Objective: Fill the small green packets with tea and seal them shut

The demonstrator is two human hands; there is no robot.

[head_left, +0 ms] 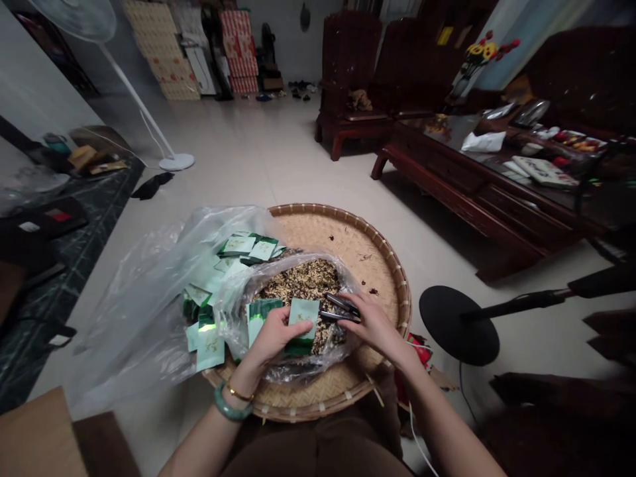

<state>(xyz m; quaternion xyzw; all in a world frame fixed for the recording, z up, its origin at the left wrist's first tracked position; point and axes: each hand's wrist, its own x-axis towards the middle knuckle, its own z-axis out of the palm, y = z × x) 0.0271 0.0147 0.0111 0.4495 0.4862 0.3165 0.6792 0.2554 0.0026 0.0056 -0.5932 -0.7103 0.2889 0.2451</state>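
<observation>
Round woven bamboo tray (pixel 370 245) set just ahead of the lap; shallow rim, bound at regular intervals, support hidden. Green bangle (pixel 232 405) and thin gold-toned bracelet (pixel 239 393) worn on the left wrist. One sachet (pixel 304 311) pinched in the left hand (pixel 272 334) over the tray, thumb across its face. Sachet is flat, rectangular, pale green with faint print, darker glossy green at the bottom. Two-pronged metallic tool (pixel 342 304) gripped in the right hand (pixel 372 321), prongs apart, by the sachet's right edge; exact type can't be told. Hands close but not joined.

Underneath: crumpled clear bag (pixel 230 318), mouth spread wide, filled with coarse dry mix (pixel 308 278), tan and near-black flakes. Larger translucent bag (pixel 154 318) draped over the tray's left edge, more green packets (pixel 211 348) heaped there; in or on it, unclear.

Beyond: pale glossy floor (pixel 278 152), black disc base (pixel 460 324) at right, then dark polished wood table (pixel 432 169), cluttered on top. White pedestal fan (pixel 177 161) stood at left. Wooden chair (pixel 350 66) and stacked boxes (pixel 238 50) placed at the back.
</observation>
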